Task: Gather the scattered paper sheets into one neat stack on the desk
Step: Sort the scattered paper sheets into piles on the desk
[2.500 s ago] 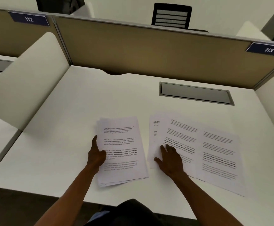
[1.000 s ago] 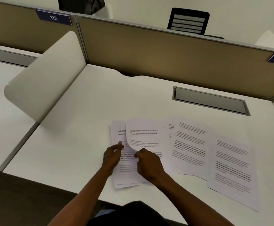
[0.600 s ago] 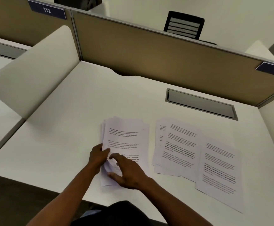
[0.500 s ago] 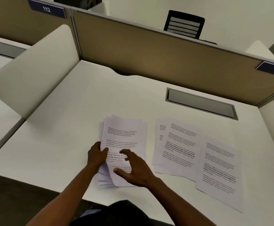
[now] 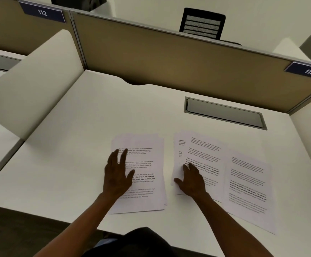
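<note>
A stack of printed sheets (image 5: pixel 147 175) lies near the front of the white desk (image 5: pixel 76 164), its edges slightly uneven. My left hand (image 5: pixel 116 176) lies flat on the stack's left half with fingers straight and spread. To the right, several overlapping sheets (image 5: pixel 204 154) are fanned out, and a further sheet (image 5: pixel 249 191) lies at the far right, partly over them. On the left end of that fan my right hand (image 5: pixel 191 179) presses down with fingers extended.
A grey cable tray lid (image 5: pixel 225 113) is set into the desk behind the loose sheets. A tan partition (image 5: pixel 169 58) closes the back, a white curved divider (image 5: pixel 30 80) the left side. A black chair (image 5: pixel 202 24) stands beyond the partition.
My right hand has left the stack and moved right onto the fanned sheets. The sheet it brought over now lies on the stack, and my left hand has flattened on top.
</note>
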`<act>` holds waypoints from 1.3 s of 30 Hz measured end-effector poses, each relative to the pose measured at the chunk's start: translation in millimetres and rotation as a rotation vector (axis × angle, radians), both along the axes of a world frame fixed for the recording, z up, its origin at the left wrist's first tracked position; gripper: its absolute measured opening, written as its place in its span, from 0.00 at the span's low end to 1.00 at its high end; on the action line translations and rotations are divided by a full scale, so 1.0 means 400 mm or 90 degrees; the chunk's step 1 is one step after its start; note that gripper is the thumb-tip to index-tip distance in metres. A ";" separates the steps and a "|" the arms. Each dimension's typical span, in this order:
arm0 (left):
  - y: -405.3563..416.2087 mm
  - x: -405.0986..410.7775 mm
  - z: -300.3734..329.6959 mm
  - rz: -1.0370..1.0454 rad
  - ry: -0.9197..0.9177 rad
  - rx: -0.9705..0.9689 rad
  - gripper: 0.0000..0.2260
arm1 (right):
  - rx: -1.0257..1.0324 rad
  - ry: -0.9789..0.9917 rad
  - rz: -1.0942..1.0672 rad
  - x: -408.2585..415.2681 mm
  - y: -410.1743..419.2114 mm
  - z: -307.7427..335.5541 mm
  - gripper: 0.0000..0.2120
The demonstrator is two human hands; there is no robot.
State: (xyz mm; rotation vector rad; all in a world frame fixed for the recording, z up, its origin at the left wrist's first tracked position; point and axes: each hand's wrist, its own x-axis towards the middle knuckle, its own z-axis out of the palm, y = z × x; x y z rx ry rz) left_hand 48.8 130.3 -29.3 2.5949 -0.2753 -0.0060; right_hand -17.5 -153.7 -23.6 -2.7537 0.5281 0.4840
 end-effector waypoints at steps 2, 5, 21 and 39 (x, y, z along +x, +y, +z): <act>-0.044 -0.013 0.004 -0.056 0.005 0.002 0.38 | -0.004 0.014 0.010 0.003 0.001 -0.002 0.37; -0.120 -0.036 0.012 -0.125 0.000 -0.006 0.36 | -0.019 0.011 0.026 -0.002 0.013 -0.001 0.37; -0.375 -0.059 0.002 -0.379 0.109 0.242 0.30 | 0.008 -0.003 0.125 -0.120 -0.042 -0.036 0.59; -0.426 -0.045 0.074 0.007 0.439 -0.219 0.30 | 0.251 -0.297 -0.177 -0.099 -0.094 0.021 0.17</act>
